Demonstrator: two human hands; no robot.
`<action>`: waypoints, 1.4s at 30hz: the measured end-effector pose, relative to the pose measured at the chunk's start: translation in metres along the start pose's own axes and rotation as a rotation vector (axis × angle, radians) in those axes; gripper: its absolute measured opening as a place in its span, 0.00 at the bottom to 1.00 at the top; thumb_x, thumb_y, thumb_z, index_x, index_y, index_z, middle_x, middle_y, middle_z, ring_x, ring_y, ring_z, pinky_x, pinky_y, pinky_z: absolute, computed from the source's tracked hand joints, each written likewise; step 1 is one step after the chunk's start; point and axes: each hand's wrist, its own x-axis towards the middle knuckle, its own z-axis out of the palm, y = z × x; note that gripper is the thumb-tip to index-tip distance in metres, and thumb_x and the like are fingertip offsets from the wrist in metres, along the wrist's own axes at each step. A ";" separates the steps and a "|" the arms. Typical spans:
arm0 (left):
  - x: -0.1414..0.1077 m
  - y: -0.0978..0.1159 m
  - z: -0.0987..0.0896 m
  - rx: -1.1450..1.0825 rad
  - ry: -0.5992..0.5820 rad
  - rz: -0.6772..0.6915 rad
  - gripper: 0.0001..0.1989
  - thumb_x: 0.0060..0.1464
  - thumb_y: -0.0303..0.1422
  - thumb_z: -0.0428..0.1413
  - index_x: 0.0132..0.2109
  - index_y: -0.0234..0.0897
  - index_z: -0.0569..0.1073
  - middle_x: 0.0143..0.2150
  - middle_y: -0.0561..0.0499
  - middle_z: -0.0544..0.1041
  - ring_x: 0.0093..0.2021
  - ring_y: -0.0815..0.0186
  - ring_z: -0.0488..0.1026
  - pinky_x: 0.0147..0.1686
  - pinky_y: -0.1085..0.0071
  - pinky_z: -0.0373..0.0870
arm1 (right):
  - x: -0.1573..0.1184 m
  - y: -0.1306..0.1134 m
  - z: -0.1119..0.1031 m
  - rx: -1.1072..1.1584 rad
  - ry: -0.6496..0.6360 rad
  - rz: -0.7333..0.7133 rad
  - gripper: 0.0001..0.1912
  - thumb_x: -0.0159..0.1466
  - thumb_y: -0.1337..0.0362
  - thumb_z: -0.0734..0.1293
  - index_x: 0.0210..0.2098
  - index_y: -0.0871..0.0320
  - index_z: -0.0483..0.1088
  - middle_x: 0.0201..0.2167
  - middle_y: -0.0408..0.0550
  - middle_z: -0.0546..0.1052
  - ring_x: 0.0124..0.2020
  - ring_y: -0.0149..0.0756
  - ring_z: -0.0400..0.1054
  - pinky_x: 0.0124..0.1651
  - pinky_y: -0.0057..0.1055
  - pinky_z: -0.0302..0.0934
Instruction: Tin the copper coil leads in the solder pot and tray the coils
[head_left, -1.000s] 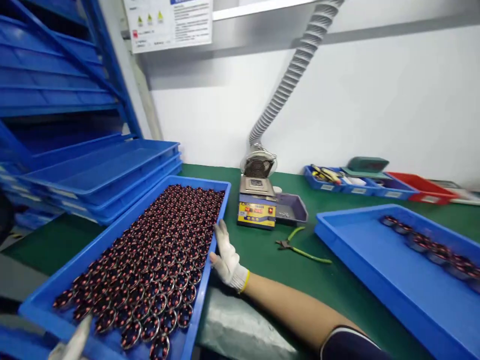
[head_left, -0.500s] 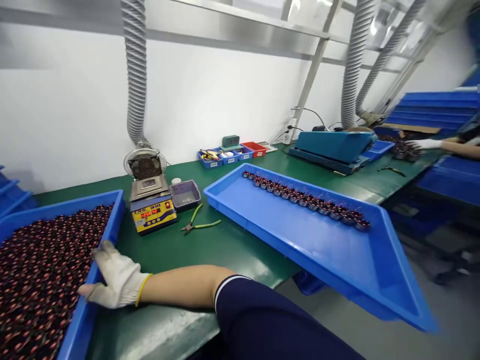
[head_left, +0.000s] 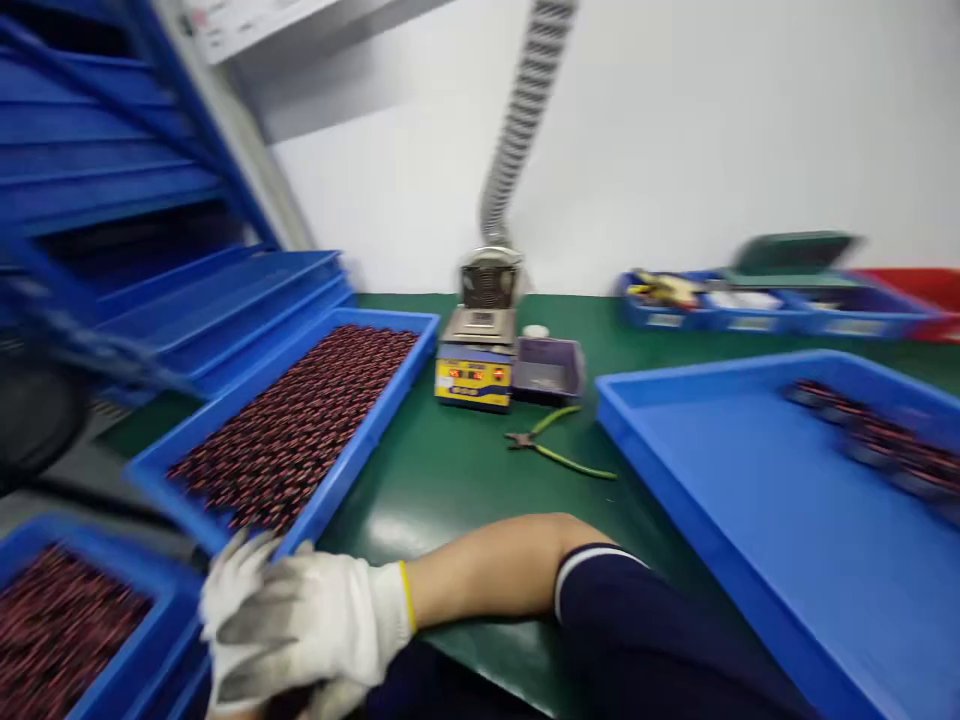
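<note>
My right hand (head_left: 322,620), in a white glove with grey fingers and a yellow cuff edge, reaches across to the left. Its fingers are stretched and apart, lying over my left hand (head_left: 232,585), also gloved. The two hands overlap at the front corner of a blue tray (head_left: 375,440) filled with dark, red-marked small parts (head_left: 300,430). Blur and the right hand hide most of the left fingers. Something dark shows below the hands, too unclear to name.
A yellow-and-blue soldering pot unit (head_left: 472,378), a purple bin (head_left: 547,370) and green-handled cutters (head_left: 562,455) are on the green table. At right is a larger blue tray (head_left: 720,520) with a row of parts. Another filled tray (head_left: 112,690) and stacked trays (head_left: 247,290) stand left.
The view has swung left, showing the tray stack and lower tray. My right hand has left the filled tray's side rim and meets my left hand, now in view, at its front corner.
</note>
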 end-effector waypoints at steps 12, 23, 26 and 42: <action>-0.018 -0.016 0.016 0.342 0.278 0.046 0.08 0.45 0.31 0.57 0.34 0.38 0.66 0.36 0.48 0.75 0.49 0.54 0.71 0.47 0.55 0.65 | 0.006 -0.034 0.027 0.030 -0.555 0.079 0.21 0.58 0.47 0.62 0.31 0.60 0.73 0.29 0.51 0.75 0.27 0.44 0.70 0.25 0.37 0.62; -0.017 -0.016 0.011 0.320 0.280 -0.047 0.08 0.45 0.37 0.58 0.28 0.39 0.68 0.32 0.51 0.75 0.45 0.59 0.73 0.44 0.61 0.66 | 0.015 -0.023 0.030 0.367 -0.204 0.213 0.10 0.58 0.60 0.63 0.36 0.58 0.72 0.36 0.47 0.77 0.36 0.37 0.70 0.40 0.30 0.63; -0.018 -0.014 0.010 0.278 0.275 -0.056 0.07 0.46 0.36 0.58 0.28 0.39 0.68 0.31 0.51 0.75 0.45 0.58 0.73 0.45 0.59 0.65 | 0.010 -0.027 0.025 0.379 -0.215 0.248 0.10 0.58 0.59 0.64 0.37 0.57 0.71 0.37 0.46 0.77 0.37 0.36 0.71 0.40 0.29 0.63; -0.017 -0.015 0.019 0.210 0.273 -0.094 0.06 0.51 0.36 0.53 0.29 0.40 0.66 0.32 0.50 0.74 0.47 0.56 0.71 0.55 0.50 0.56 | -0.049 -0.020 -0.012 0.378 0.074 0.712 0.11 0.59 0.64 0.61 0.41 0.56 0.69 0.42 0.48 0.75 0.43 0.35 0.70 0.48 0.31 0.64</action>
